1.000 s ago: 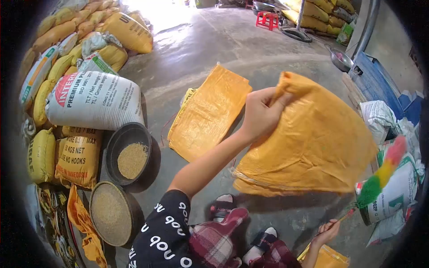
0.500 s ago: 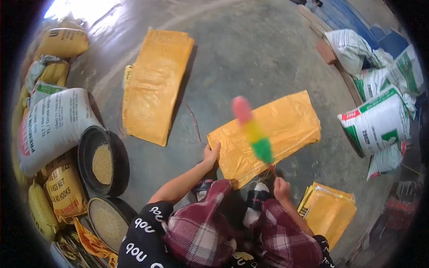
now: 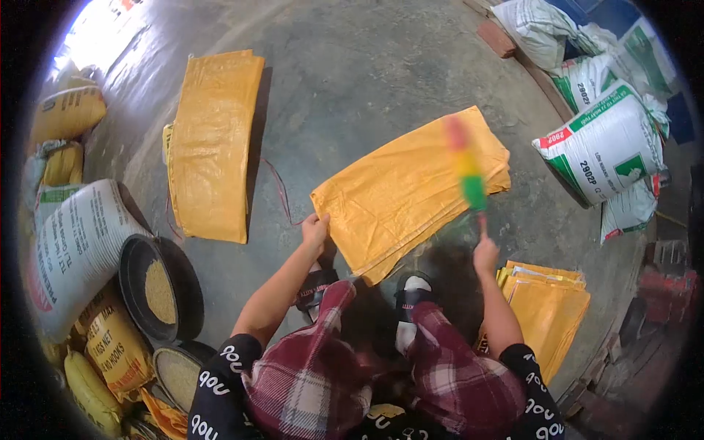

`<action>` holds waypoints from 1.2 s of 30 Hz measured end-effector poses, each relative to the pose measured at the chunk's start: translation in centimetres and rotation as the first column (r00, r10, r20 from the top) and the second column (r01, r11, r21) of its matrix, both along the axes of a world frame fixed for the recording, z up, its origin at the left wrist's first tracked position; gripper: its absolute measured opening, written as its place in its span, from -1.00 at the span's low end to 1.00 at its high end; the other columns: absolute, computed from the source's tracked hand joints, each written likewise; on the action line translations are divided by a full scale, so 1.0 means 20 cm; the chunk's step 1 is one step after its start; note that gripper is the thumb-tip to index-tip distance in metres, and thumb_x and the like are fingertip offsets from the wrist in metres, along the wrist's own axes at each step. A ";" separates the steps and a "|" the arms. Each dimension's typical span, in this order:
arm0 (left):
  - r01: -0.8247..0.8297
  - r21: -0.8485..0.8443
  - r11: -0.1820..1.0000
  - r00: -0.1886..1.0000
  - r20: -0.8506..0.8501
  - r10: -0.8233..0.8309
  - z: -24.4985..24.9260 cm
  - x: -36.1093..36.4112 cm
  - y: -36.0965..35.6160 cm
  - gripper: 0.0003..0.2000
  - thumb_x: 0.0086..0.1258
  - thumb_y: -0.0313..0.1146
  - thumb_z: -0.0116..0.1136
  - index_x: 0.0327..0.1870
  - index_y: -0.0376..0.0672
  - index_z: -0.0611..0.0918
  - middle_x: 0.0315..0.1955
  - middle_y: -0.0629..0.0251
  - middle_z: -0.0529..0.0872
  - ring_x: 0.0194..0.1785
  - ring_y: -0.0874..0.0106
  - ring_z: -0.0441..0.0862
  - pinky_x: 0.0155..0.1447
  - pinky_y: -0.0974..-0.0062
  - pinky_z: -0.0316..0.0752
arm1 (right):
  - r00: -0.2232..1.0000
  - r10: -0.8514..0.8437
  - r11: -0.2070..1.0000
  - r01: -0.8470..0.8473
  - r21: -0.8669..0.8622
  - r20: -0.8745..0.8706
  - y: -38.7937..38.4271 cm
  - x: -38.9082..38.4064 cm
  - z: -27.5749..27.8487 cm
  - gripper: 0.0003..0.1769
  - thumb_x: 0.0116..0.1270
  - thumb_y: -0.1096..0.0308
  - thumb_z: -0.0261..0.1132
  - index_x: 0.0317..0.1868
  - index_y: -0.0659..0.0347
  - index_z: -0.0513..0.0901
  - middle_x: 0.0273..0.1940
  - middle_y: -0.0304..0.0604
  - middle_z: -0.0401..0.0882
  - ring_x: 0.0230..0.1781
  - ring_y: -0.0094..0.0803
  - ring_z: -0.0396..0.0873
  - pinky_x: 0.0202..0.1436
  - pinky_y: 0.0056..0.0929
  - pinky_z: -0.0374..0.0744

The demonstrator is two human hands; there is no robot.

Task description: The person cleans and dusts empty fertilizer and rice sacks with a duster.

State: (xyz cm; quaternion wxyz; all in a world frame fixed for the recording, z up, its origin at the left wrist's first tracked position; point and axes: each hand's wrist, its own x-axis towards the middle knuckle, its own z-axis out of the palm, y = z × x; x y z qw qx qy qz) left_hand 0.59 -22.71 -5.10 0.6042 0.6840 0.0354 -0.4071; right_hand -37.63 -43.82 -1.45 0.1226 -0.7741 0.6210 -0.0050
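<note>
A stack of folded yellow woven sacks (image 3: 396,187) lies on the concrete floor in front of my feet. At its near left corner, my left hand (image 3: 315,231) is closed on the edge. In my right hand (image 3: 485,257) is the thin handle of a duster (image 3: 469,172) with a pink, yellow and green head, blurred by motion. The head overlaps the right end of the stack in this view. My right fingers are wrapped round the handle, to the right of my feet.
Another folded sack bundle (image 3: 213,147) lies at the left, with a dark red string (image 3: 279,183) beside it. More folded sacks (image 3: 550,315) lie near my right knee. Black tubs of grain (image 3: 192,293) and filled bags (image 3: 81,249) line the left; white filled bags (image 3: 609,147) stand right.
My right hand and the duster have moved up and right, so its head has gone from mid-stack to the right end. My left hand stays at the corner. The whole view has shifted somewhat.
</note>
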 end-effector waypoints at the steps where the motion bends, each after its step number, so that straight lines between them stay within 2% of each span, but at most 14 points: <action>1: 0.067 0.043 0.997 0.998 -0.010 -0.066 0.03 0.01 0.01 -0.86 0.33 -0.42 -0.02 -0.21 -0.29 0.53 -0.45 0.29 0.61 -0.51 0.51 0.51 -0.47 0.58 0.39 | 0.993 -0.114 0.993 0.115 -0.030 0.034 -0.07 -0.01 0.05 -0.64 0.30 0.21 -0.04 -0.32 0.32 0.58 -0.39 0.21 0.54 -0.39 0.19 0.50 -0.27 0.05 0.44; 3: 0.149 0.094 0.984 0.989 -0.013 -0.148 0.04 0.03 0.00 -0.84 0.34 -0.41 -0.03 -0.17 -0.29 0.54 -0.41 0.29 0.62 -0.47 0.50 0.54 -0.42 0.58 0.42 | 0.952 -0.292 0.949 0.300 -0.095 0.096 -0.19 -0.02 0.06 -0.57 0.32 0.16 -0.07 -0.36 0.37 0.58 -0.41 0.22 0.53 -0.40 0.19 0.49 -0.32 0.04 0.42; 7: 0.040 0.048 0.998 0.994 0.103 -0.045 -0.02 0.07 -0.02 -0.81 0.34 -0.33 0.00 -0.24 -0.29 0.55 -0.52 0.33 0.60 -0.57 0.54 0.47 -0.51 0.60 0.35 | 0.912 -0.232 0.956 0.278 -0.092 0.339 -0.17 0.17 0.16 -0.47 0.34 0.09 -0.12 -0.50 0.38 0.54 -0.52 0.24 0.48 -0.40 0.17 0.49 -0.40 -0.01 0.39; 9: 0.140 0.136 0.981 0.975 0.155 -0.160 -0.04 0.09 0.00 -0.76 0.34 -0.24 0.01 -0.36 -0.26 0.55 -0.61 0.36 0.56 -0.64 0.56 0.43 -0.58 0.58 0.31 | 0.919 0.078 0.992 -0.032 -0.124 0.386 -0.06 0.24 0.09 -0.54 0.33 0.13 -0.07 -0.52 0.32 0.52 -0.56 0.22 0.46 -0.47 0.19 0.47 -0.45 -0.01 0.39; 11: 0.250 0.266 0.931 0.953 0.103 -0.286 0.09 0.07 0.00 -0.75 0.34 -0.24 0.01 -0.40 -0.25 0.55 -0.65 0.37 0.54 -0.67 0.56 0.41 -0.61 0.58 0.28 | 0.940 0.329 0.942 -0.333 0.030 0.094 0.05 0.30 0.13 -0.64 0.28 0.14 0.00 -0.48 0.23 0.54 -0.49 0.18 0.50 -0.45 0.15 0.48 -0.39 0.06 0.40; 14: 0.312 0.345 0.885 0.932 0.071 -0.356 0.06 0.09 0.04 -0.74 0.33 -0.23 0.02 -0.45 -0.24 0.55 -0.71 0.38 0.50 -0.72 0.56 0.36 -0.66 0.58 0.22 | 0.985 0.167 0.983 -0.163 0.088 -0.035 -0.06 0.29 0.11 -0.64 0.29 0.12 -0.01 -0.41 0.20 0.58 -0.45 0.17 0.53 -0.42 0.15 0.50 -0.33 0.05 0.43; 17: 0.248 0.331 0.911 0.942 0.137 -0.307 0.04 0.13 0.06 -0.74 0.32 -0.23 0.05 -0.48 -0.23 0.55 -0.72 0.39 0.49 -0.74 0.56 0.34 -0.67 0.58 0.19 | 0.968 -0.218 0.973 0.225 -0.054 0.122 -0.32 0.13 0.01 -0.57 0.33 0.08 -0.07 -0.41 0.23 0.58 -0.48 0.16 0.54 -0.41 0.09 0.53 -0.36 -0.02 0.45; 20: 0.214 0.351 0.912 0.948 0.149 -0.280 0.06 0.17 0.07 -0.75 0.32 -0.23 0.05 -0.47 -0.22 0.55 -0.68 0.39 0.51 -0.71 0.56 0.37 -0.65 0.58 0.21 | 0.941 -0.249 0.954 0.279 -0.111 0.227 -0.35 0.12 0.13 -0.50 0.34 0.08 -0.08 -0.49 0.34 0.55 -0.53 0.15 0.52 -0.47 0.10 0.52 -0.42 -0.03 0.44; 23: 0.101 0.339 0.935 0.969 0.181 -0.170 -0.06 0.21 0.03 -0.76 0.30 -0.25 0.05 -0.48 -0.23 0.56 -0.66 0.37 0.54 -0.67 0.55 0.41 -0.62 0.55 0.27 | 0.877 0.380 0.916 -0.313 -0.253 0.294 -0.13 0.17 0.16 -0.65 0.25 0.17 0.08 -0.57 0.24 0.53 -0.61 0.11 0.48 -0.57 0.03 0.49 -0.52 -0.10 0.43; 25: 0.011 0.343 0.939 0.967 0.236 -0.097 -0.27 0.25 0.06 -0.76 0.29 -0.26 0.06 -0.49 -0.24 0.58 -0.67 0.33 0.55 -0.66 0.53 0.44 -0.60 0.53 0.31 | 0.753 0.554 0.822 -0.562 -0.091 0.356 0.08 0.17 0.09 -0.64 0.26 0.17 0.05 -0.52 0.28 0.53 -0.53 0.11 0.51 -0.49 0.11 0.47 -0.45 -0.05 0.42; 27: -0.023 -0.120 0.993 0.981 0.190 0.046 -0.48 0.31 0.10 -0.75 0.28 -0.25 0.07 -0.51 -0.25 0.58 -0.63 0.34 0.56 -0.64 0.51 0.46 -0.56 0.49 0.34 | 0.770 0.593 0.764 -0.630 0.137 0.234 0.19 0.17 0.07 -0.66 0.24 0.15 0.07 -0.48 0.25 0.55 -0.51 0.10 0.52 -0.48 0.09 0.48 -0.41 -0.04 0.44; 28: -0.021 -0.120 0.992 0.981 0.191 0.044 -0.38 0.28 0.09 -0.75 0.28 -0.25 0.07 -0.51 -0.25 0.58 -0.63 0.34 0.56 -0.64 0.51 0.46 -0.56 0.49 0.34 | 0.771 0.592 0.766 -0.629 0.136 0.235 0.22 0.15 0.06 -0.66 0.24 0.15 0.07 -0.48 0.25 0.55 -0.51 0.10 0.52 -0.48 0.09 0.48 -0.41 -0.04 0.44; 31: 0.059 0.197 0.979 0.998 0.008 -0.062 -0.05 0.20 0.05 -0.80 0.32 -0.31 0.02 -0.34 -0.28 0.57 -0.53 0.34 0.60 -0.56 0.54 0.49 -0.55 0.51 0.35 | 0.953 0.270 0.935 -0.294 0.197 0.138 0.17 0.09 0.07 -0.64 0.25 0.12 0.05 -0.47 0.24 0.56 -0.49 0.12 0.52 -0.44 0.12 0.49 -0.35 -0.01 0.44; 36: 0.164 0.513 0.842 0.830 0.389 -0.399 -0.07 0.21 0.08 -0.79 0.27 -0.33 0.07 -0.24 -0.31 0.57 -0.61 0.29 0.61 -0.54 0.42 0.56 -0.47 0.43 0.43 | 0.923 -0.315 0.940 0.336 -0.063 0.218 -0.12 -0.10 -0.08 -0.46 0.33 0.04 -0.08 -0.49 0.37 0.56 -0.50 0.26 0.49 -0.40 0.20 0.47 -0.32 0.06 0.39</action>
